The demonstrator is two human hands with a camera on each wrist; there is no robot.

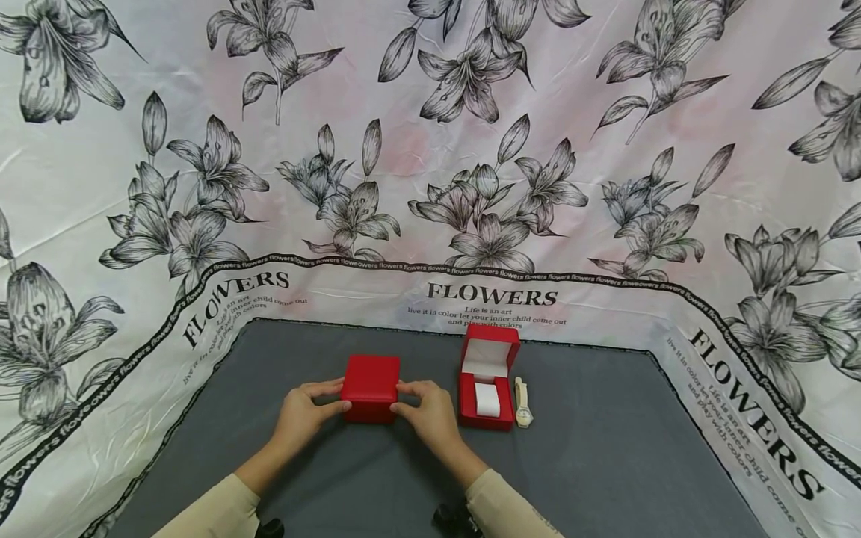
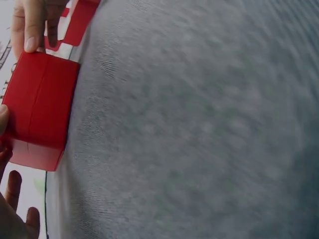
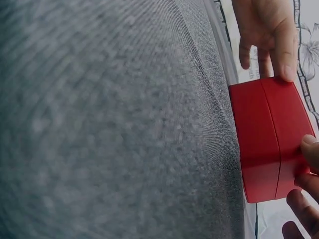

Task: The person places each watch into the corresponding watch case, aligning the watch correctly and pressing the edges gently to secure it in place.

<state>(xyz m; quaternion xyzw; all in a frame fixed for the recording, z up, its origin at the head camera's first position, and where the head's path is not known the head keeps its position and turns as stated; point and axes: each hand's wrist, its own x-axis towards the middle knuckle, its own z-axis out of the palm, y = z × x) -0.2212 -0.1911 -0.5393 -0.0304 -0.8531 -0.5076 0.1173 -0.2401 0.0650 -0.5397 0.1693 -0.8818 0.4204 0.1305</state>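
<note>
A closed red watch box (image 1: 371, 382) sits on the grey cloth in front of me. My left hand (image 1: 304, 415) holds its left side, thumb near the front corner and fingers farther back. On the opposite side, my right hand (image 1: 432, 418) grips it the same way. The right wrist view shows the seam between lid and base on the closed box (image 3: 271, 134), with no gap along it. To the right stands a second red box (image 1: 466, 407), its lid raised and a white cushion (image 1: 487, 400) inside. Beside that box lies a light-strapped wristwatch (image 1: 522, 403), dial toward me.
Dark grey cloth (image 1: 605, 463) covers the work surface. Behind it and along the sides rises a white floral fabric (image 1: 403, 299) printed with lettering. The open box's lid (image 1: 493, 338) reaches up in front of the back border.
</note>
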